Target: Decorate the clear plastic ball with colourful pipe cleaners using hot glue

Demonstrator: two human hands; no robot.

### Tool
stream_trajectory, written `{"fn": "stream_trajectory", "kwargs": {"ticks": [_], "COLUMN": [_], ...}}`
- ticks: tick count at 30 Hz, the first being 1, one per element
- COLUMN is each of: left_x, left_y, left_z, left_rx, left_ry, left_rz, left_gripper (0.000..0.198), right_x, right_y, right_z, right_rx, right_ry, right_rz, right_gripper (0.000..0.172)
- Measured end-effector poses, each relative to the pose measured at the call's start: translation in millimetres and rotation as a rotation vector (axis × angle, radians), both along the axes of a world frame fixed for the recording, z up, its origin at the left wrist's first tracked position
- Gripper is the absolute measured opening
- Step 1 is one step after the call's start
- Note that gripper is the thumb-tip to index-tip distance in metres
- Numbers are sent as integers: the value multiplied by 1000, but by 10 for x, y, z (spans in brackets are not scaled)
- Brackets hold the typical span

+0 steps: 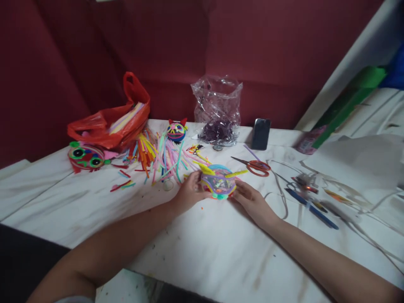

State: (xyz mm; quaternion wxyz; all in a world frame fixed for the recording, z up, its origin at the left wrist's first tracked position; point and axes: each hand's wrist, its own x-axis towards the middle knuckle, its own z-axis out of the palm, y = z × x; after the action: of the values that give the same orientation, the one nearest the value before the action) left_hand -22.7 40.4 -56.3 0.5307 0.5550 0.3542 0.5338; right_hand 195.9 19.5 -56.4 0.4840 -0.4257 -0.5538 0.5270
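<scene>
Between my two hands is a small round craft container (221, 183), clear in the middle with colourful bits showing through. Purple, blue and yellow pipe cleaners trim it, and two yellow ones stick out like horns. My left hand (191, 189) grips its left side, fingers curled round the edge. On the opposite side, my right hand (251, 200) holds the right edge with bent fingers. The undersides of the fingers are hidden. Close beyond my right hand lie orange-handled scissors (257, 166), their blades pointing left.
Loose pipe cleaners (166, 158) spread left of my hands, beside a red plastic bag (107, 128). Two decorated faces, a green-eyed one (86, 156) and a red-eared one (176, 131), sit behind. A clear bag (217, 111), phone (261, 134), blue pen-like tool (312, 208) and cords surround the right side.
</scene>
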Motion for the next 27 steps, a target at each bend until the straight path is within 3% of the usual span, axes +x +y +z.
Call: {"fn": "stream_trajectory", "kwargs": {"ticks": [4,10,17,20,22,27], "left_x": [10,-34,-40,-62,-79,-80], "left_y": [-41,-59,-33,0,20,27], "left_z": [17,48,5,11,29,74], "left_rx": [14,25,-6,-71,-93,-105], "left_ry": [-58,48,24,-7,-31,-25], "left_rz": [39,32,-54,-92,-131,-141], "left_gripper": [65,58,71,65,66,67], "right_x": [-1,-12,-56,-54,-26,58], "right_y": [-11,-33,-67,-67,-59,-59], "right_z": [8,0,34,55,65,95], "right_rx": [25,47,54,62,52,23], "right_ry": [-77,-118,-95,-46,-53,-37], "right_rz": [11,-29,52,-43,-124,-157], "right_gripper": [49,48,52,43,46,49]}}
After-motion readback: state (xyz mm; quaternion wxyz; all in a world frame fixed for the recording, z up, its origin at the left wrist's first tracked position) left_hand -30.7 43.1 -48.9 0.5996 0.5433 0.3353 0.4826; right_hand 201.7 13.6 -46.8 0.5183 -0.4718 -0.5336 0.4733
